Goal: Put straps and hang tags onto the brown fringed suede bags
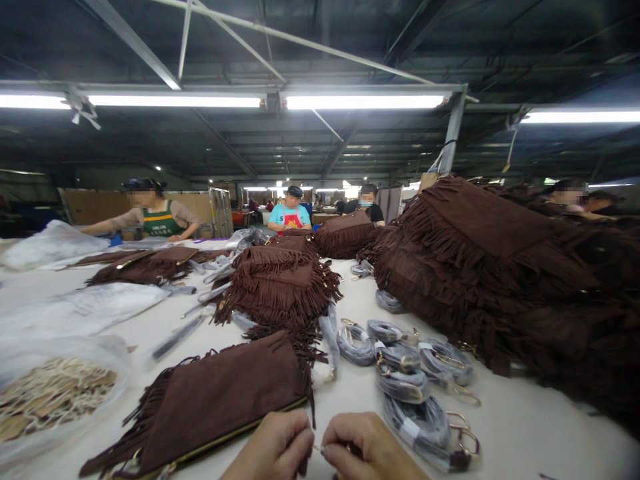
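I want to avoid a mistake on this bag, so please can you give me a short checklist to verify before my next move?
1. Hands together: ok. The left hand and right hand meet just beyond the bag's corner.
2. Thin item between the fingertips: cannot tell, too small to identify.
3. Fringed brown suede bag lying flat on the white table: ok.
4. Zipper along its near edge fully closed: cannot tell.
5. Coiled grey straps kept apart from the hands: ok, they lie to the right.

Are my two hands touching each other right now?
Apart: the head view shows a narrow gap between the fingertips of the left hand and those of the right hand.
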`<state>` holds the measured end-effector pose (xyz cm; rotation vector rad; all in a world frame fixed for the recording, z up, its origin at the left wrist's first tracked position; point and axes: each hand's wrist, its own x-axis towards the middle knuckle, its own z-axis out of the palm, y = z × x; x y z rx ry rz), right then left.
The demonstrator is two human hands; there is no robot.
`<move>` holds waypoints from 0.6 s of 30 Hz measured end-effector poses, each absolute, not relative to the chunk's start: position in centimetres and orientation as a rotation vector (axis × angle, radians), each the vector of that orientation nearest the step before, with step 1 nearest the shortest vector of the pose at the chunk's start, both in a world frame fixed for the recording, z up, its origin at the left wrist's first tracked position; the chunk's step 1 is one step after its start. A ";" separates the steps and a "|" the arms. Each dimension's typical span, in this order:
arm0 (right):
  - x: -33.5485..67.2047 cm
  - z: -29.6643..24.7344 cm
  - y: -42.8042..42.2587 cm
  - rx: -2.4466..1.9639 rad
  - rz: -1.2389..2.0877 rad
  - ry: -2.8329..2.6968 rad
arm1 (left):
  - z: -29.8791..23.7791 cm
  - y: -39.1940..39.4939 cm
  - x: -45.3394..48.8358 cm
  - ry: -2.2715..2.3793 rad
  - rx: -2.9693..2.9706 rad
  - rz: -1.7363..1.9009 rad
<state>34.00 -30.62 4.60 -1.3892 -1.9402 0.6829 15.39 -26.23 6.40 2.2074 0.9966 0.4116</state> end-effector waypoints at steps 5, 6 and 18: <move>36.1 6.3 -26.8 -1.389 0.172 -2.198 | 6.5 -22.5 18.1 1.057 2.675 0.540; 36.4 6.2 -25.9 -1.402 0.091 -2.310 | 6.2 -21.8 18.5 1.101 2.723 0.493; 32.4 8.1 -25.2 -1.430 -0.263 -2.826 | 4.9 -20.3 13.5 1.188 2.770 0.458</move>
